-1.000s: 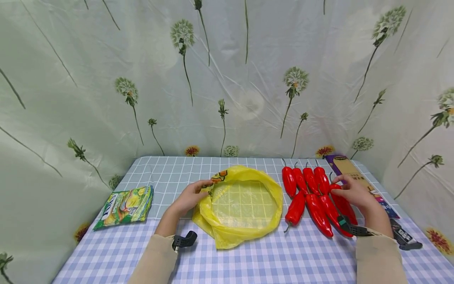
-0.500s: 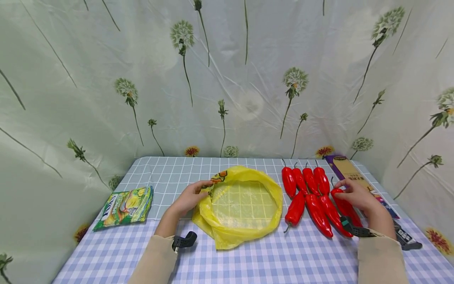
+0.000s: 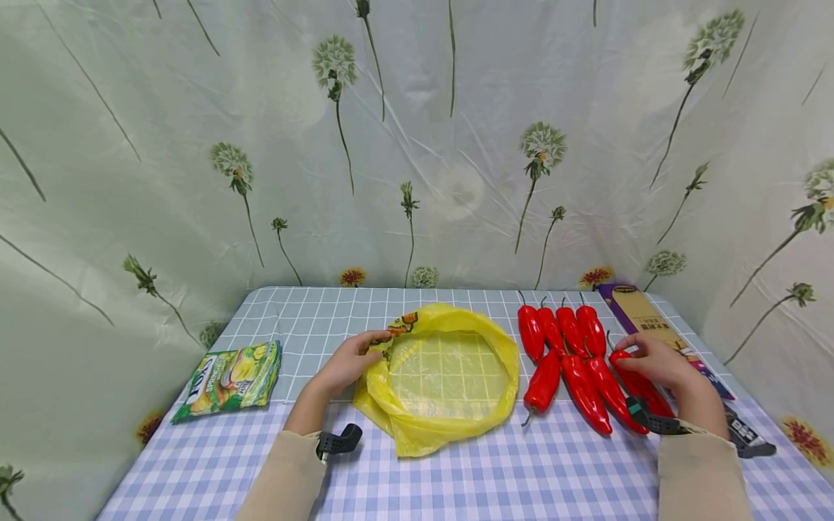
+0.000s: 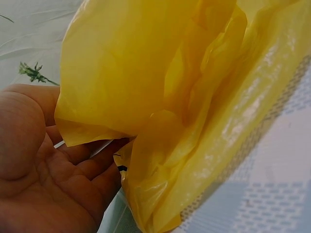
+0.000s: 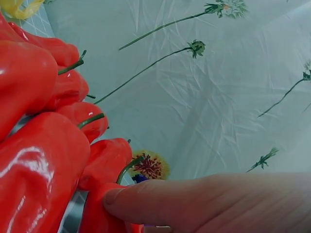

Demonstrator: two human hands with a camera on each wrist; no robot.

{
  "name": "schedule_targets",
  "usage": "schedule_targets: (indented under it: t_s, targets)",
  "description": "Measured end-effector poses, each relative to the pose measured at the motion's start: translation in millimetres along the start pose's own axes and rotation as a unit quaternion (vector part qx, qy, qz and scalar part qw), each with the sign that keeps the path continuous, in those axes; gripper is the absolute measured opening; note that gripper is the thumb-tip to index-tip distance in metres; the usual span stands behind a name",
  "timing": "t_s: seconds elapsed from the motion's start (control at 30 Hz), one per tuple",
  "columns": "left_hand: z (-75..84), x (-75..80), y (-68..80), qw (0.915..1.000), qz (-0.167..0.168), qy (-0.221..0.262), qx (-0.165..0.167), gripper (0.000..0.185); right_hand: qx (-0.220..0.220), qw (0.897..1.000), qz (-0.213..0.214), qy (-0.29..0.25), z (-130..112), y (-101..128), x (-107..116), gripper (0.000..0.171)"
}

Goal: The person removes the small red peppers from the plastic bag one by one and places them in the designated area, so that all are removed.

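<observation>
A yellow plastic bag [image 3: 449, 433] lies on the table with its mouth spread into a wide ring. My left hand [image 3: 345, 364] holds the bag's left rim between thumb and fingers; in the left wrist view a flap of the bag [image 4: 116, 87] hides their tips. At the right, my right hand [image 3: 658, 360] grips the stem end of a red pepper [image 3: 648, 394], the outermost of a group. The right wrist view shows the thumb [image 5: 141, 204] pressed on this pepper [image 5: 95, 213]. Several other red peppers [image 3: 583, 391] lie in two rows beside it.
A green and yellow food packet [image 3: 231, 380] lies at the left. Behind my right hand is a purple and tan package [image 3: 641, 307], with a dark packet [image 3: 739, 430] beyond my wrist. A checked cloth [image 3: 521, 477] covers the table, and a flowered curtain [image 3: 469, 145] hangs behind.
My right hand has shifted slightly right and towards me, and the gripped pepper has slid right, away from its neighbour. The left hand and the bag stay where they were.
</observation>
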State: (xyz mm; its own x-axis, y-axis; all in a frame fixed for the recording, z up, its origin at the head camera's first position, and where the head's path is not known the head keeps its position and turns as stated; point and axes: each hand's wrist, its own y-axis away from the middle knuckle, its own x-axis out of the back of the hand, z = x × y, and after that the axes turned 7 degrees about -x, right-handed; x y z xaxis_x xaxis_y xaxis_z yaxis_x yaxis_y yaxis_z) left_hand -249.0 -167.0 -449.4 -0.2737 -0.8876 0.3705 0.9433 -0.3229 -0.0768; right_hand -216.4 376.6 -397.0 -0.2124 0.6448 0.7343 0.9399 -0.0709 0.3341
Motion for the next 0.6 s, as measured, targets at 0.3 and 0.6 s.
schedule_targets:
  t_s: [0.3,0.6]
  targets:
    - [0.1,-0.2,0.6,1.0000,-0.001,0.001,-0.002,0.046,0.005,1.000,-0.010,0.021,-0.3,-0.5,0.1,0.049]
    - [-0.4,0.4,-0.4,1.0000,-0.001,-0.003,-0.005,0.046,0.006,0.999,-0.031,0.013,-4.6,0.4,1.2,0.047]
